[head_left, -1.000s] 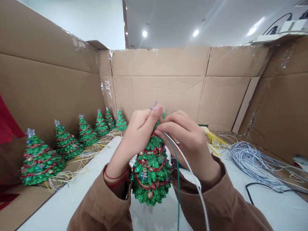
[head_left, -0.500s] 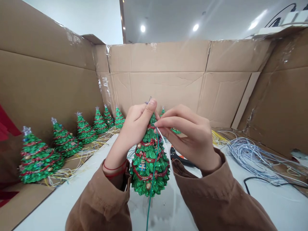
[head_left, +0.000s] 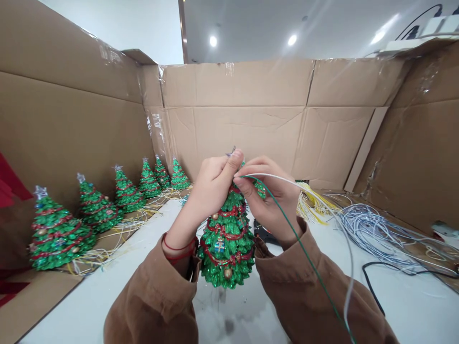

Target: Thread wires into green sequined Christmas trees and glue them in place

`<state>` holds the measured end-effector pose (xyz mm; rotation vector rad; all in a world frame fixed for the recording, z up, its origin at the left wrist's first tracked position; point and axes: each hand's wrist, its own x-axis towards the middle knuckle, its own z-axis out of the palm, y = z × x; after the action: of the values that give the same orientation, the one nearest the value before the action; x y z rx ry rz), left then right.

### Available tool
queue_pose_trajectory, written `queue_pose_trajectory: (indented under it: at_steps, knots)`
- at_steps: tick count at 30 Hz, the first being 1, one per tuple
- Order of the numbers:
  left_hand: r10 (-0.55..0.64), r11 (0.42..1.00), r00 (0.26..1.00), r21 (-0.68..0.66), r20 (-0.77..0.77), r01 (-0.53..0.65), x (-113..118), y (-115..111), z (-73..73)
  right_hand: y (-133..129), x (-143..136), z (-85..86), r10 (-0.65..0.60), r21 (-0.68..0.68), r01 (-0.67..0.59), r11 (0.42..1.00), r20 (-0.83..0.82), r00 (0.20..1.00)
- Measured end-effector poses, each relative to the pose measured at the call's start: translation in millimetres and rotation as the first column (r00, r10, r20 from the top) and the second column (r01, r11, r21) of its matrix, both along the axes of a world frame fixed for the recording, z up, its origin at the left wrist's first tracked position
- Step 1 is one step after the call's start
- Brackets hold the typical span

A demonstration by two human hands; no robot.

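"What's changed?"

"The wires (head_left: 297,236) your right hand (head_left: 274,196) pinches now trail rightward; the tree (head_left: 229,248), between your sleeves (head_left: 154,286), seems freer to handle; your left hand (head_left: 214,184) clasps its top."

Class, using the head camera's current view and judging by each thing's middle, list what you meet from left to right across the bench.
Red cloth → row of trees → left hand → held tree → right hand → yellow wires → coiled wires.
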<state>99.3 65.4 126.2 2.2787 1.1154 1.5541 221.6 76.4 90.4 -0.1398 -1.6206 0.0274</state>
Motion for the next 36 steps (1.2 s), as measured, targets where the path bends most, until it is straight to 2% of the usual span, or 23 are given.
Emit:
queue_pose_trajectory:
  at_steps: [4,8,16,25,31,34,36]
  knots:
    - [0.004,1.0,1.0,-0.006,0.03,-0.004,0.4,1.8,-1.3,5.3,-0.4,-4.1,0.047,-0.098,-0.047,0.994,0.006,0.999]
    - [-0.017,1.0,0.999,-0.006,0.039,0.017,-2.1,2.3,-0.3,5.2,0.8,-1.6,0.063,-0.124,-0.054,0.991,0.071,0.996]
    - [0.003,1.0,0.998,0.01,0.06,-0.003,-4.9,3.4,0.1,8.4,5.9,2.0,-0.083,-0.061,0.092,0.994,0.139,0.987]
    - [-0.007,1.0,0.999,0.023,0.042,0.006,-2.7,-1.1,2.0,8.9,3.6,0.2,-0.147,0.127,0.131,0.983,0.127,0.981]
    - [-0.01,1.0,1.0,0.029,-0.014,0.011,-1.5,-0.4,1.4,6.1,5.4,2.5,-0.198,0.198,0.17,0.965,0.135,0.971]
    - [-0.003,1.0,1.0,0.03,-0.028,0.004,-1.4,-0.3,1.4,4.8,9.1,5.1,-0.19,0.191,0.155,0.969,0.183,0.964]
    - [-0.01,1.0,0.999,0.023,-0.035,0.011,-2.9,0.6,1.5,4.4,10.7,6.5,-0.136,0.127,0.112,0.986,0.195,0.971]
